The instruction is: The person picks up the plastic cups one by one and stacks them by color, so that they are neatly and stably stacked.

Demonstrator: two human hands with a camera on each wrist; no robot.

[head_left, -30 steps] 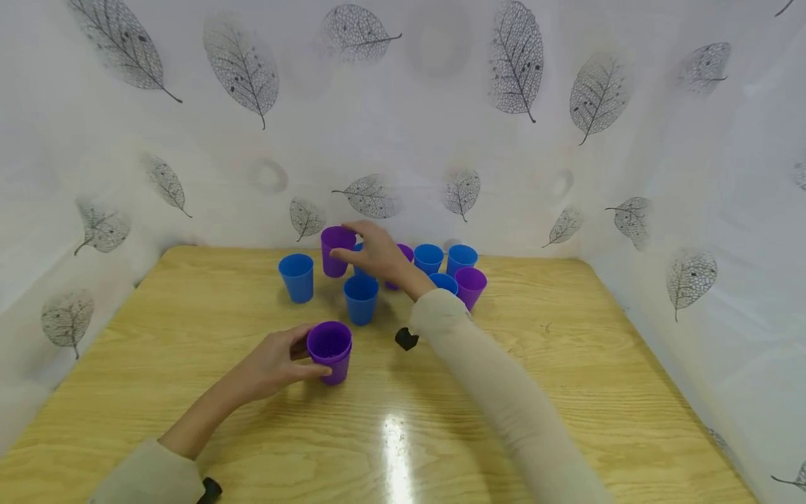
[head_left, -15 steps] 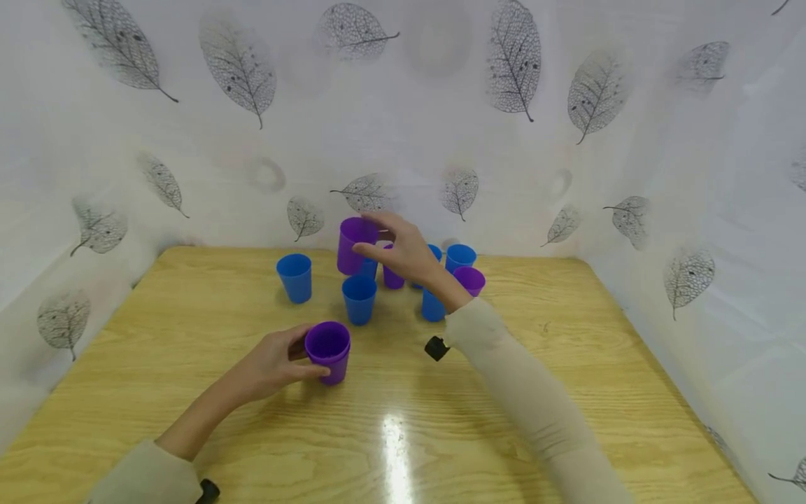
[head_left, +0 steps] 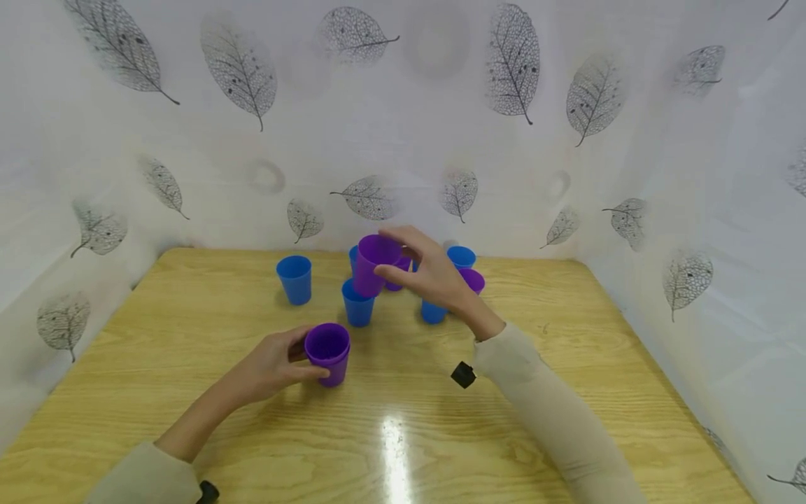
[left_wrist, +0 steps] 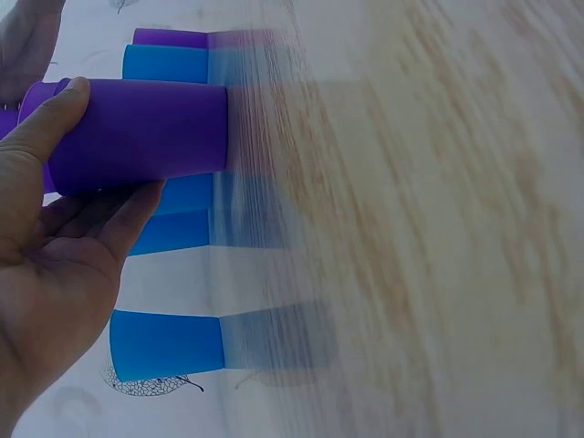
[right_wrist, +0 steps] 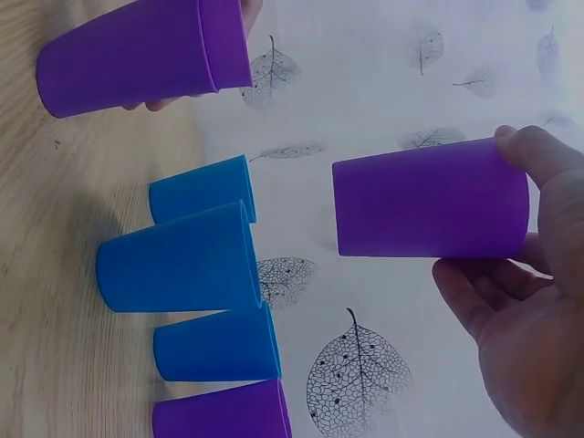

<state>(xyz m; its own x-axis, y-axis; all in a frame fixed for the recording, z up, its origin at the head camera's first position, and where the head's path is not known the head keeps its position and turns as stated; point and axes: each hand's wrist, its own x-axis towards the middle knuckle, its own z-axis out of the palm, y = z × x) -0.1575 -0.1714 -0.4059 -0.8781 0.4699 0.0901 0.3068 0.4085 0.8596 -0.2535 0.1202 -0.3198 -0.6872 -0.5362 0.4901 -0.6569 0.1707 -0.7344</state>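
Note:
My left hand (head_left: pixel 273 365) grips a stack of nested purple cups (head_left: pixel 329 355) that stands upright on the table, thumb on the near side. In the left wrist view the stack (left_wrist: pixel 146 132) shows a doubled rim. My right hand (head_left: pixel 431 273) holds a single purple cup (head_left: pixel 373 266) by its upper part, raised above the table, with its mouth up and slightly tilted. In the right wrist view that cup (right_wrist: pixel 429 201) is pinched between thumb and fingers near the rim. Just behind and below it in the head view stands a blue cup (head_left: pixel 358 308).
Another blue cup (head_left: pixel 294 280) stands at the back left. Behind my right hand are more blue and purple cups, such as a blue cup (head_left: pixel 462 257) and a purple cup (head_left: pixel 472 280), partly hidden. A leaf-patterned curtain (head_left: pixel 403 126) borders the wooden table (head_left: pixel 535 385).
My right hand has carried its purple cup rightward and then toward me, from the back row to over the middle blue cup. My left hand and the stack stay in place.

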